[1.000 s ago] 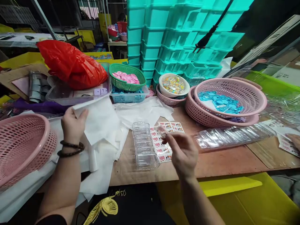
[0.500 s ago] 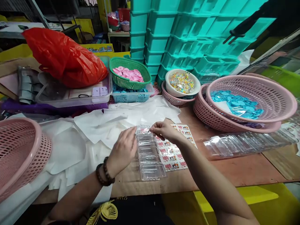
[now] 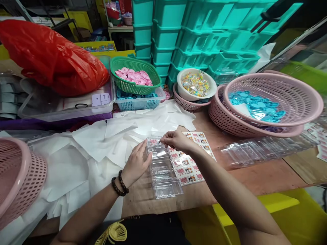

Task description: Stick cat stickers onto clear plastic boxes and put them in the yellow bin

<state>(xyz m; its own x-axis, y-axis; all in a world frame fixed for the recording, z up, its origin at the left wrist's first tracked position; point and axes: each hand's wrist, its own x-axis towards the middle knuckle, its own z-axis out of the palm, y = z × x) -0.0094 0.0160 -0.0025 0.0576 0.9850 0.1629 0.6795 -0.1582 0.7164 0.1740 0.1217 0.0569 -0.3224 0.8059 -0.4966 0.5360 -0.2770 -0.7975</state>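
Clear plastic segmented tray (image 3: 165, 168), left hand (image 3: 135, 163) loose at far-left edge, right hand (image 3: 176, 140) pinching pink-printed sticker (image 3: 153, 141), decent bare brown wood (image 3: 143, 203) nearside.

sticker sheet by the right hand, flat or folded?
Spread flat: the sticker sheet lies printed side up beside the clear cases, no fold showing; the right hand hides part of it.

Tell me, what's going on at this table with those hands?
Someone's right hand seems to pinch the edge of a pink-printed sticker at the far end of a row of clear plastic boxes. The left hand, held open, is at the row's left edge. I can't tell whether the sticker is stuck down. A sheet of stickers lies just right of the boxes, white paper is spread to the left, and farther right sits a pink basket of blue pieces.
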